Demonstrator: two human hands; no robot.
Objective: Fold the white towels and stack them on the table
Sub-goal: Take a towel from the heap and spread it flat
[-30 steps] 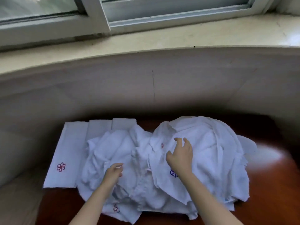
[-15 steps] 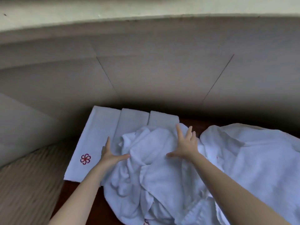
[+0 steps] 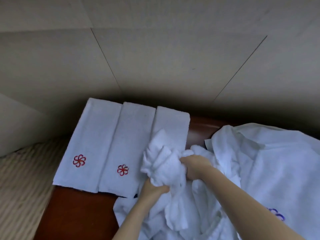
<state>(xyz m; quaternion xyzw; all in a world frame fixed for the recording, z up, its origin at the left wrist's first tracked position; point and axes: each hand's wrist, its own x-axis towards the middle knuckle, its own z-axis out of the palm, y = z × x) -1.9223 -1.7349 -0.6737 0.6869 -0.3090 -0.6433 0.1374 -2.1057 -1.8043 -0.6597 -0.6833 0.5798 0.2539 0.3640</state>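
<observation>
Three folded white towels lie side by side at the table's back left: the left one (image 3: pixel 86 144) and the middle one (image 3: pixel 128 149) show red flower logos, the right one (image 3: pixel 171 123) is partly covered. Both hands grip a bunched white towel (image 3: pixel 162 163) lifted above them. My left hand (image 3: pixel 154 189) holds it from below, and my right hand (image 3: pixel 195 167) clutches it from the right. A large heap of loose white towels (image 3: pixel 268 170) spreads over the right side, one with a purple logo.
The dark reddish wooden table (image 3: pixel 76 212) shows bare at the front left and behind the heap. A beige panelled wall (image 3: pixel 155 58) rises right behind it. Striped beige flooring (image 3: pixel 20 187) lies past the table's left edge.
Both hands were pressing flat on the crumpled towels. They have since closed on one towel and pulled it up off the folded ones, uncovering the second red logo. The view has tilted down and left.
</observation>
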